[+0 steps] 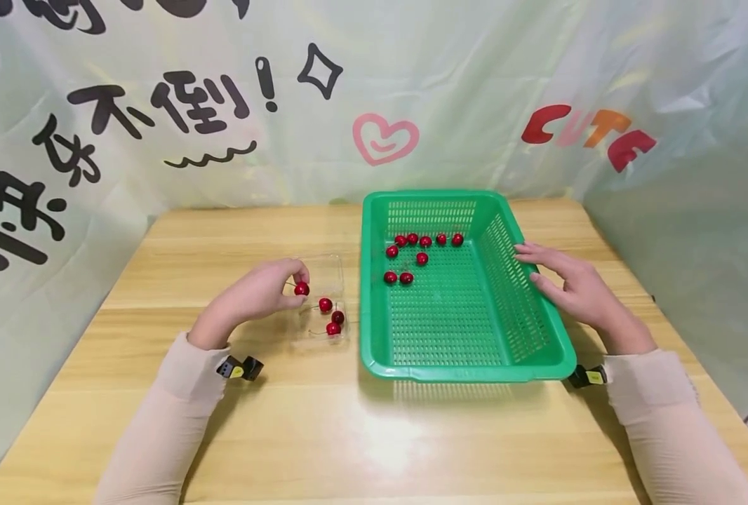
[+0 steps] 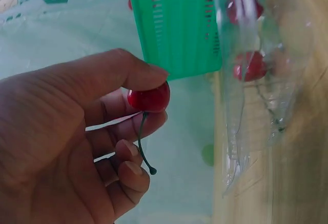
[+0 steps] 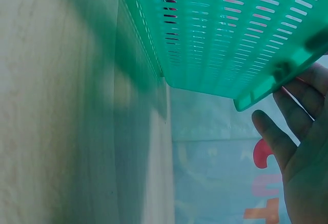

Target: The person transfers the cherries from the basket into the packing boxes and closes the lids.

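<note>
Between its thumb and fingers, my left hand [image 1: 254, 293] pinches a red cherry [image 1: 301, 288]. In the left wrist view the green stem of that cherry [image 2: 149, 99] hangs down past the curled lower fingers. The hand is above a clear plastic box [image 1: 331, 265], where a few more cherries [image 1: 325, 305] lie near its front. Right of the box stands a green slotted basket [image 1: 462, 374], with several cherries [image 1: 422, 259] in its far left part. My right hand [image 1: 577, 289] rests on the basket's right rim, its fingers extended; the right wrist view shows fingertips behind that rim.
The wooden table [image 1: 298, 435] runs back to a pale printed cloth [image 1: 462, 91] hung behind and at both sides. A small black device [image 1: 240, 367] sits at the left wrist, and another device [image 1: 587, 376] at the right.
</note>
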Motion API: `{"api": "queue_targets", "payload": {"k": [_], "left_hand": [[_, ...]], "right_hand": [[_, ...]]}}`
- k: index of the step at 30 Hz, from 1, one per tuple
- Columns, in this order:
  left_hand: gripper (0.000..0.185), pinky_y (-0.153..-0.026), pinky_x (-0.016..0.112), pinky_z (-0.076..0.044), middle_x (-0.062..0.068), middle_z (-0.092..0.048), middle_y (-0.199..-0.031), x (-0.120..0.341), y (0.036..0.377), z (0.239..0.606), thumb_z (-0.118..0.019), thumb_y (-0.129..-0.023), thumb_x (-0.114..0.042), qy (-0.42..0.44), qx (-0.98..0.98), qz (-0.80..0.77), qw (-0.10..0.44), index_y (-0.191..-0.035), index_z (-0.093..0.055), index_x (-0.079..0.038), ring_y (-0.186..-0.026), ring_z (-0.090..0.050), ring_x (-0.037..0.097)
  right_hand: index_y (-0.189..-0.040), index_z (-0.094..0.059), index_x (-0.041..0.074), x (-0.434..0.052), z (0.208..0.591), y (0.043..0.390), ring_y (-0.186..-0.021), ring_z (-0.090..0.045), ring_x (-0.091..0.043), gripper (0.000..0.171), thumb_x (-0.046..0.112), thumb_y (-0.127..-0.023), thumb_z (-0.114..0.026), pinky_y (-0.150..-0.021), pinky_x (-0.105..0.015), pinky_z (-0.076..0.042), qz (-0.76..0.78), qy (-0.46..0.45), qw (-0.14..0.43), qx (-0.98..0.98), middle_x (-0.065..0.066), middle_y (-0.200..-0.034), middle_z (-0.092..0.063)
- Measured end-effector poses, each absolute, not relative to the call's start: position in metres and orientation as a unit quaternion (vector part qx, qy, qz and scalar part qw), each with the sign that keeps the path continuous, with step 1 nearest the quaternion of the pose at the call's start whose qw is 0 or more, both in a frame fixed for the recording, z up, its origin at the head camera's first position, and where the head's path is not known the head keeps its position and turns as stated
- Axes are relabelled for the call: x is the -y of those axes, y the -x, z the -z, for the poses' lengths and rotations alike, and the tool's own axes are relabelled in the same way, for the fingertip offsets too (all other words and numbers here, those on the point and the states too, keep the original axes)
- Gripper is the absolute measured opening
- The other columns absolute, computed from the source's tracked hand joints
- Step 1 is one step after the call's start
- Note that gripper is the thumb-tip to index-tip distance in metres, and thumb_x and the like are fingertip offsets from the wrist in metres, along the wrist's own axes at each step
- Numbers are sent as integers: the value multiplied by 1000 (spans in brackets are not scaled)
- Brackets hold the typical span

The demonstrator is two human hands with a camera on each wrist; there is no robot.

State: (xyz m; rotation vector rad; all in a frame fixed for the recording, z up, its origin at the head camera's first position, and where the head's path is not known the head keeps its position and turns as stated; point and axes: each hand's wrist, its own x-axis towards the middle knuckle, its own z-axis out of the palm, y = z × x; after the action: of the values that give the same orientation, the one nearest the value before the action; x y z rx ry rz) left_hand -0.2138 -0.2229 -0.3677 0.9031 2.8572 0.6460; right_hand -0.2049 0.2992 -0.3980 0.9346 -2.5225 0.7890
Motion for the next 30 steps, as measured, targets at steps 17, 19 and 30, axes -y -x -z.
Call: {"api": "queue_targets", "payload": {"k": [17,19,30], "left_hand": [[24,-95,44,-43,-4,-60,-93,220,190,371,-76,-81,-10,-381,-911,-156,26,-101,-63,-8,-91,-56,24],[25,-91,42,-45,-3,-61,-95,219,189,372,-75,-82,-10,-384,-910,-153,36,-103,-63,-7,-92,-56,25],[26,-79,35,-48,-3,-63,-97,209,188,377,-76,-82,-12,-413,-898,-143,53,-103,-60,-7,-89,-55,21]], "right_hand": [[-133,-60,10,-288,399,208,-137,-38,-9,43,5,-91,-65,-105,-14,-25,-276,-324,163,890,-7,-144,-51],[-133,-60,11,-289,398,208,-137,-39,-9,42,5,-91,-65,-105,-15,-25,-276,-324,162,890,-6,-144,-51],[-132,-61,10,-296,398,201,-137,-37,-6,43,4,-90,-66,-105,-14,-24,-283,-311,165,892,-8,-144,-51]]}}
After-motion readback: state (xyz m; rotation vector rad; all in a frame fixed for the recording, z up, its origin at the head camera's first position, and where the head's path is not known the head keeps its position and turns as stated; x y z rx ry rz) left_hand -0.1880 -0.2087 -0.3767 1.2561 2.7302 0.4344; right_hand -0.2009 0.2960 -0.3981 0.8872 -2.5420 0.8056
